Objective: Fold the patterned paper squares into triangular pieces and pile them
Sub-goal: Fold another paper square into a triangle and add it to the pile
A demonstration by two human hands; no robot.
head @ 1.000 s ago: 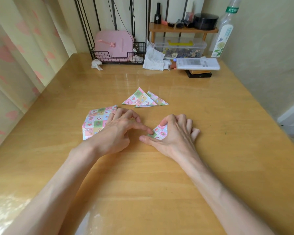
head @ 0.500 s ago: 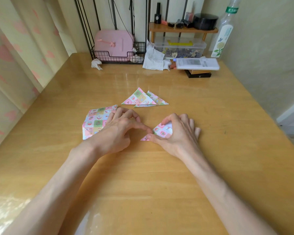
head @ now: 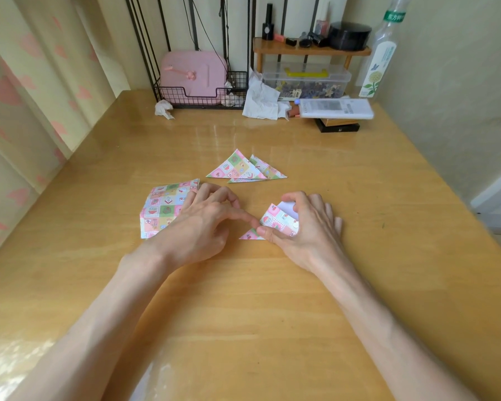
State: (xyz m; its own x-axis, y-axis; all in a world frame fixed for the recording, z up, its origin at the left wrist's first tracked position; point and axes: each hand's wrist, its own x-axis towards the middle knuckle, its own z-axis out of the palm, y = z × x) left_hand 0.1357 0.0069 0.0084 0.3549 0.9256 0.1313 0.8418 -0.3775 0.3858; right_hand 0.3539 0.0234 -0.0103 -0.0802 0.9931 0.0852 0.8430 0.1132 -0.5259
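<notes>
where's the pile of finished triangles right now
In the head view the pile of folded triangles lies mid-table, just beyond the half-folded piece, farther back and right of the stack of unfolded squares.

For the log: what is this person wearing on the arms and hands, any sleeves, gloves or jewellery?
Nothing worn shows. The left forearm and right forearm are bare to the frame's edge, no sleeves. The left hand and right hand have no gloves, rings, watch or bracelet in view.

The right hand (head: 310, 230) has drawn back off the folded paper (head: 275, 219), baring more of its pattern, its left tip, and a white flap raised under the fingers (head: 292, 196).
</notes>
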